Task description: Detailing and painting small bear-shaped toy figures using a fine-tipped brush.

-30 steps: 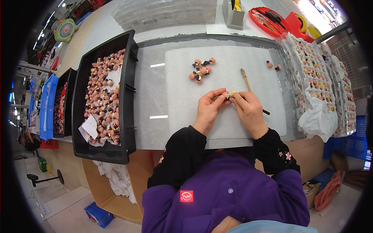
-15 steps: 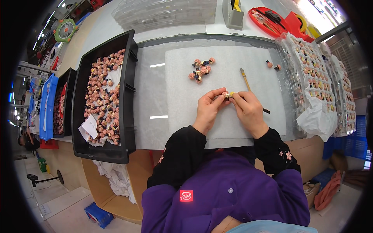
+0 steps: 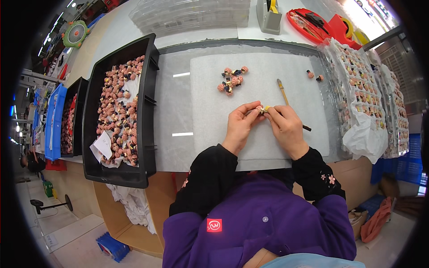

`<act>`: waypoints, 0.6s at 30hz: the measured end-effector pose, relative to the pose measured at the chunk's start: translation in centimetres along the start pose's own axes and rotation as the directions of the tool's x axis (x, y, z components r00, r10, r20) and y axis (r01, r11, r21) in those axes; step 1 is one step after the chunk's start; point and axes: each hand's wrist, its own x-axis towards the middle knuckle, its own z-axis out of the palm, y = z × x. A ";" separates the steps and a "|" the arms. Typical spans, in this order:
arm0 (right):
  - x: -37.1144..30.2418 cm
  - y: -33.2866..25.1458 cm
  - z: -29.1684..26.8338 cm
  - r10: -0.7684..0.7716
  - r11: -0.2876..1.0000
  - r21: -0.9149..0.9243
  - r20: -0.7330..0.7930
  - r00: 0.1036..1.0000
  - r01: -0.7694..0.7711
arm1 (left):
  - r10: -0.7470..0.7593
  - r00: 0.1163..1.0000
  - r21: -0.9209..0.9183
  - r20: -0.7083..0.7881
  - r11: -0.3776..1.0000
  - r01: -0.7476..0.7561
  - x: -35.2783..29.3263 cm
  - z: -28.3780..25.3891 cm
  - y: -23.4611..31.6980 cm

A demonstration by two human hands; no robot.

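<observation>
Between my two hands, over the white mat (image 3: pixel 210 129), is a small pink-headed figurine (image 3: pixel 259 108) with pale and dark parts. My left hand (image 3: pixel 240 128) pinches it between thumb and fingertips. The fingertips of my right hand (image 3: pixel 288 131) are closed against its other side, where a bit of yellow shows; whether that is a separate piece I cannot tell. Beyond my hands a small cluster of similar figurines (image 3: pixel 233 81) lies on the mat. A thin brush (image 3: pixel 283 91) rests slantwise on the mat, passing behind my right hand.
On the left stands a black crate (image 3: pixel 149 111) holding many figurines and a paper slip (image 3: pixel 103 145). Clear trays of figurines (image 3: pixel 357 82) sit at the right, near two loose ones (image 3: pixel 315 76). A red tool dish (image 3: pixel 308 26) and tape dispenser (image 3: pixel 269 20) stand at the back.
</observation>
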 end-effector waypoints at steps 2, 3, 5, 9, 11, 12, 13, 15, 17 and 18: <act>0.0 0.0 0.1 0.003 1.000 0.001 0.001 1.000 -0.003 | 0.002 1.000 -0.004 0.003 1.000 -0.002 0.0 0.0 0.0; 0.0 0.0 0.1 0.004 1.000 0.001 0.001 1.000 -0.004 | 0.004 1.000 -0.015 -0.004 1.000 -0.004 0.0 0.1 0.0; -0.1 0.0 0.1 0.012 1.000 -0.004 0.000 1.000 -0.012 | 0.007 1.000 -0.026 -0.011 1.000 -0.007 0.0 0.2 0.0; -0.1 -0.2 0.2 0.028 1.000 -0.002 0.002 1.000 -0.028 | 0.011 1.000 -0.019 -0.020 1.000 -0.011 -0.1 0.3 0.1; -0.2 -0.3 0.2 0.050 0.999 -0.002 0.003 0.999 -0.050 | 0.012 1.000 -0.016 -0.024 1.000 -0.012 0.0 0.3 0.0; -0.2 -0.3 0.2 0.050 0.999 -0.001 0.003 0.999 -0.050 | 0.013 1.000 -0.017 -0.026 1.000 -0.013 0.0 0.2 0.0; -0.2 -0.4 0.3 0.052 0.999 -0.002 -0.004 0.999 -0.052 | 0.013 1.000 -0.018 -0.027 1.000 -0.013 0.0 0.2 0.0; -0.3 -0.4 0.3 0.054 0.999 -0.005 -0.013 0.998 -0.054 | 0.008 1.000 -0.015 -0.025 1.000 -0.009 0.0 0.2 0.0; -0.3 -0.4 0.3 0.057 0.998 -0.005 -0.024 0.998 -0.057 | 0.004 1.000 -0.012 -0.024 1.000 -0.005 0.0 0.2 0.0; -0.3 -0.3 0.4 0.057 0.998 -0.004 -0.024 0.998 -0.057 | 0.009 1.000 -0.020 -0.023 1.000 -0.010 0.0 0.2 0.0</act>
